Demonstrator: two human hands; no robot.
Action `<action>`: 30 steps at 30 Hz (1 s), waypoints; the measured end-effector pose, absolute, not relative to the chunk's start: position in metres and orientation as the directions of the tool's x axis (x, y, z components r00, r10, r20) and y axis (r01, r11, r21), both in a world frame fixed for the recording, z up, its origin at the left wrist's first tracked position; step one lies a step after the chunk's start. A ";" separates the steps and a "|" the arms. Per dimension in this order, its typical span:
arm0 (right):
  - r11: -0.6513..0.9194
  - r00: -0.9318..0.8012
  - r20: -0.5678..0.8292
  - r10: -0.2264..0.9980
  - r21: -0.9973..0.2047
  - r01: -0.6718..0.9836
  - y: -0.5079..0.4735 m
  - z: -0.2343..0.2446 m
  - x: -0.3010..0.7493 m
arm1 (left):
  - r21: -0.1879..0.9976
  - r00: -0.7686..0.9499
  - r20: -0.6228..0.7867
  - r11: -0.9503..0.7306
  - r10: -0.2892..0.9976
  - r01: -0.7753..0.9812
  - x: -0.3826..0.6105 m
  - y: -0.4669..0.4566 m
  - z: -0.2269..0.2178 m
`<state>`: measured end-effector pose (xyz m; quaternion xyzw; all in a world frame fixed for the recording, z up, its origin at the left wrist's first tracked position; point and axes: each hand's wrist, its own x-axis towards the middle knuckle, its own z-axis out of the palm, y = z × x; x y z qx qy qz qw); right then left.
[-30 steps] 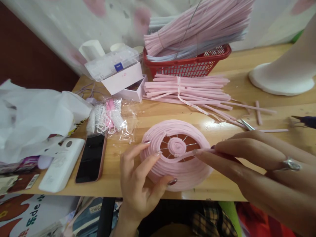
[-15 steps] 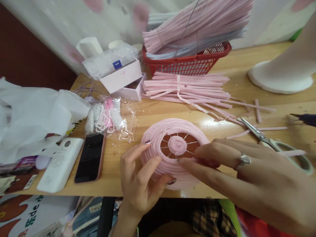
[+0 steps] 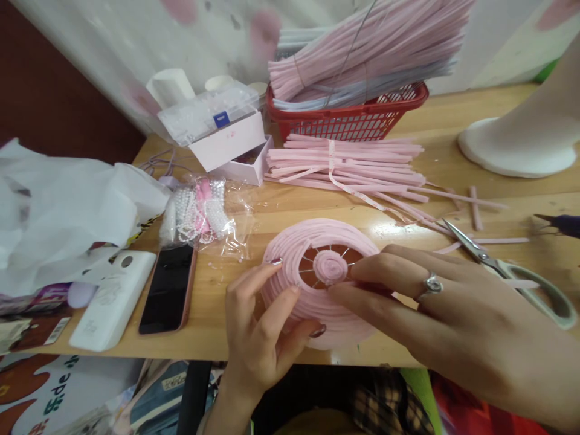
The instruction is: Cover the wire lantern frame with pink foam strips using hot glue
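1. Pressing at the inner edge of the pink coiled form (image 3: 330, 267) with the right hand (image 3: 453, 308), nearer its centre than a second ago; probably tucking the strip, no longer stretched across the opening.
2. Steadying the form at the table (image 3: 208, 326)'s near edge with the left hand (image 3: 260, 326), fingers spread; right fingertips bunched, cannot tell whether clamped on anything.
3. Uncovering scissors (image 3: 484, 256); lying beyond, bundled strips (image 3: 357, 162).
4. Blocking view of the form's right side: right hand.

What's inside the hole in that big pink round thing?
Inside the pink ring, thin wires surround a small pink coil. The right hand covers the hole's lower right part, so that bit is hidden.
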<state>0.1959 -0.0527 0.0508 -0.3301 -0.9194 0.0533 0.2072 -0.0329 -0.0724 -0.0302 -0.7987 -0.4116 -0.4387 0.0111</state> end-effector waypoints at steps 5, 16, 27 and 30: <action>0.762 -0.670 0.364 0.647 -0.268 0.590 -0.053 0.050 0.194 | 0.366 0.259 0.699 -0.645 0.666 0.671 -0.033 -0.073 -0.032; 0.774 -0.655 0.433 0.620 -0.199 0.601 -0.055 0.049 0.191 | 0.327 0.292 0.711 -0.668 0.640 0.668 -0.034 -0.072 -0.032; 0.765 -0.632 0.470 0.616 -0.168 0.622 -0.064 0.039 0.194 | 0.583 0.211 0.638 -0.643 0.741 0.496 -0.045 -0.071 -0.031; 0.743 -0.609 0.463 0.644 -0.189 0.642 -0.065 0.038 0.192 | 0.711 0.218 0.530 -0.569 0.820 0.414 -0.053 -0.057 -0.014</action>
